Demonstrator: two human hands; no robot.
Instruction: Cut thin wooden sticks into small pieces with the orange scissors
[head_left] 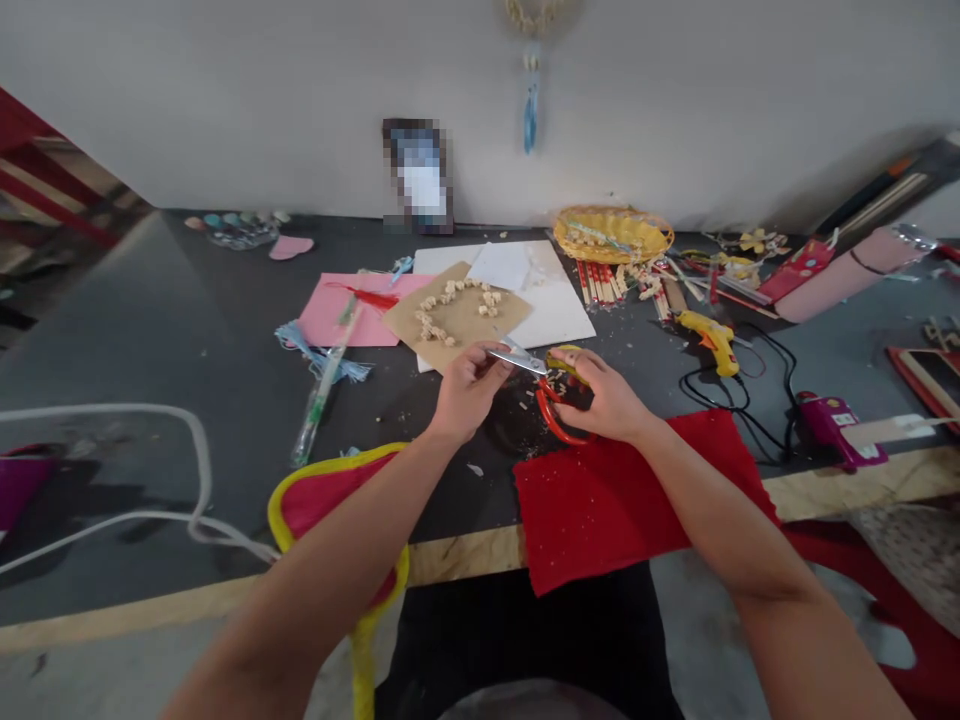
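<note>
My right hand has its thumb and fingers in the red and yellow handles of a pair of scissors. The metal blades point left across the gap between my hands. Beside the blade tips, my left hand is closed in a pinch; what sits between its fingertips is too small to make out. Small pale scraps lie below the scissors. Just beyond my hands, cream-coloured pieces form an open curve on a brown paper sheet. A red cloth lies under my right forearm.
A yellow basket, a yellow glue gun with a black cord, and a pink cylinder stand to the right. A phone leans on the wall. A yellow-edged red fan-shaped item and white cable lie left.
</note>
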